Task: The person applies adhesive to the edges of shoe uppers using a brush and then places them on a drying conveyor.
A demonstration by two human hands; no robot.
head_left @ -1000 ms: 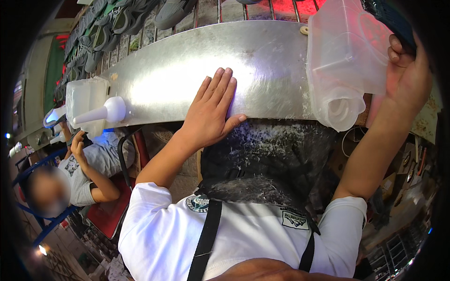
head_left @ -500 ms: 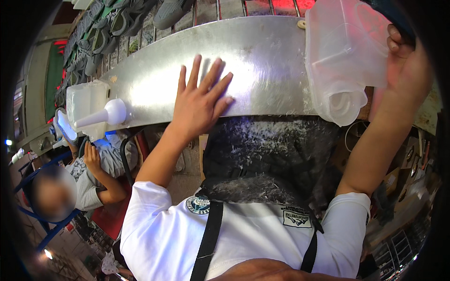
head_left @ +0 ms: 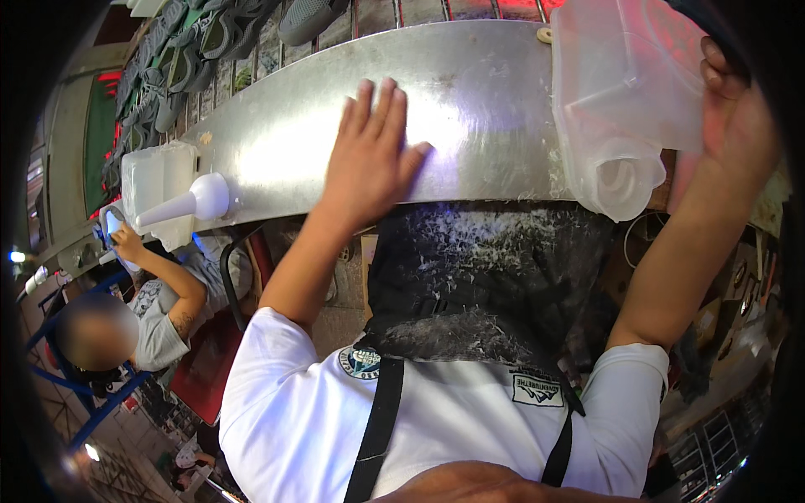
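My left hand [head_left: 367,159] rests palm down over the shiny metal worktop [head_left: 495,109], its fingers stretched out and nothing in it. At the far right my right hand [head_left: 738,121] is raised with its fingers curled, close to a dark thing at the edge of the picture. What those fingers hold is hidden by the dark rim. Beside that hand, at the worktop's right end, stands a translucent plastic container [head_left: 604,126] with a round cup-like mouth at its near side.
A white bottle with a long nozzle [head_left: 205,198] lies by a translucent box [head_left: 159,180] at the worktop's left end. Grey shoes [head_left: 222,38] line the rack [head_left: 394,12] beyond. On the left sits a co-worker [head_left: 159,327], a hand on a pale-lit shoe.
My left hand has shifted slightly right, and its fingers have drawn closer together. My right hand has barely moved. The co-worker's hand has reached up to a shoe.
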